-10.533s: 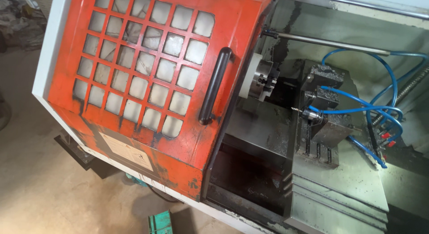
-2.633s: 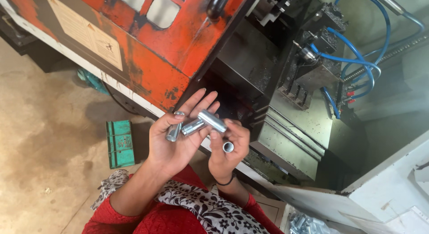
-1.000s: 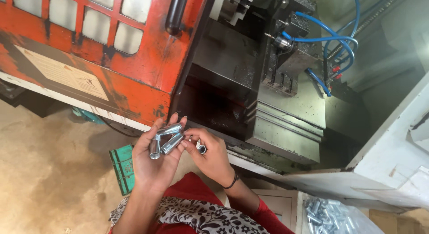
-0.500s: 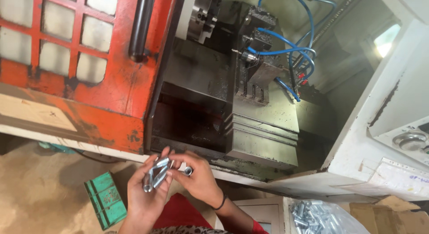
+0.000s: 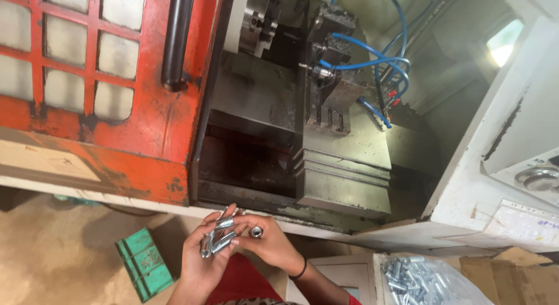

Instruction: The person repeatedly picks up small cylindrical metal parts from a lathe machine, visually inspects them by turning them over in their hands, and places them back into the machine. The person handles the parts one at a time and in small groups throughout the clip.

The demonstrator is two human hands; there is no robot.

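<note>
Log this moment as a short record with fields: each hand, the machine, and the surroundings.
Left hand: holds several short silver metal tubes across the palm.
Right hand: fingers pinch one short silver metal sleeve, open end facing the camera.
Machine: lathe with orange grid-windowed sliding door, black handle, blue hoses.
Surroundings: green crate on the floor; clear bag of silver parts at lower right.

Machine workshop — orange-doored lathe (image 5: pixel 116 95), chuck (image 5: pixel 256 22), blue air hoses (image 5: pixel 372 60)
</note>
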